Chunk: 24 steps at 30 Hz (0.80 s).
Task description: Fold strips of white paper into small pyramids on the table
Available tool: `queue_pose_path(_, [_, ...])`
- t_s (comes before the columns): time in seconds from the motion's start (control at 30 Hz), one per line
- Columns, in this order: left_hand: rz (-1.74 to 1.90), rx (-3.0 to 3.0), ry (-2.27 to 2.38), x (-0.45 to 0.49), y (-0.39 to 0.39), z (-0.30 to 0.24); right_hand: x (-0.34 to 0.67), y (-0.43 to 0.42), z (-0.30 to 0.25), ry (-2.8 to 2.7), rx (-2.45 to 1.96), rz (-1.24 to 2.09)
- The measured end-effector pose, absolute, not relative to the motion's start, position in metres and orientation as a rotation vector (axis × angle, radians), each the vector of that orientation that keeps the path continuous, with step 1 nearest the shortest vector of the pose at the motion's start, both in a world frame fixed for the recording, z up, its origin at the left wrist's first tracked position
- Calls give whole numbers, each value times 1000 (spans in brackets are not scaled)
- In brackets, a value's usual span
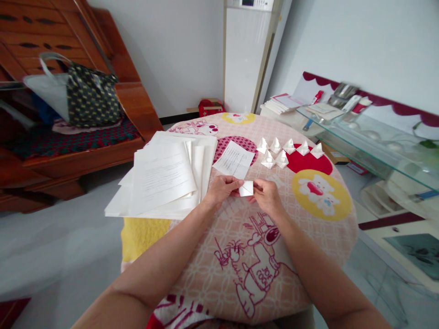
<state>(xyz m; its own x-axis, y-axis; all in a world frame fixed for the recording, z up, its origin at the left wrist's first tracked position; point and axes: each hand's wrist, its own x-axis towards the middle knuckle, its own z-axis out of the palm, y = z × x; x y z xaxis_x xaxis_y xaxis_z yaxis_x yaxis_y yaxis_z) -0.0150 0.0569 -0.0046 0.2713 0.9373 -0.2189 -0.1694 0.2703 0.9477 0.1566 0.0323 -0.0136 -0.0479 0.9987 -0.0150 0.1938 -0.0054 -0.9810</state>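
A small folded piece of white paper (246, 188) is held between my two hands, just above the patterned cloth of the round table. My left hand (222, 188) pinches its left edge, thumb on top. On the opposite edge, my right hand (267, 194) is closed with its fingertips against the paper. A diagonal crease or flap shows on its face. Right behind my hands lies a printed sheet (236, 160). Farther back on the right stand several folded white paper shapes (281, 159) with pointed tops, in two rows.
A messy stack of printed paper (164, 183) covers the table's left side and overhangs its edge. The tablecloth (318, 237) has cartoon prints. On the right is a glass shelf (377, 141) with items on it. A wooden bench (133, 105) holding bags (92, 93) stands left.
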Motion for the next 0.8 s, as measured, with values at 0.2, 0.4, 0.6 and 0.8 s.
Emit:
queue_pose_path(0.2, [932, 1044, 988, -22, 60, -5, 158, 29, -1, -1383, -1253, 1305])
queue_pose_path(0.4, [921, 1094, 981, -23, 59, 0, 161, 27, 2, -1257, -1210, 1386])
queue_pose_path(0.6, [868, 1205, 977, -23, 59, -2, 162, 27, 0, -1289, -1256, 1370])
queue_pose_path(0.8, [886, 1245, 953, -23, 59, -1, 159, 25, 2, -1232, -1249, 1326])
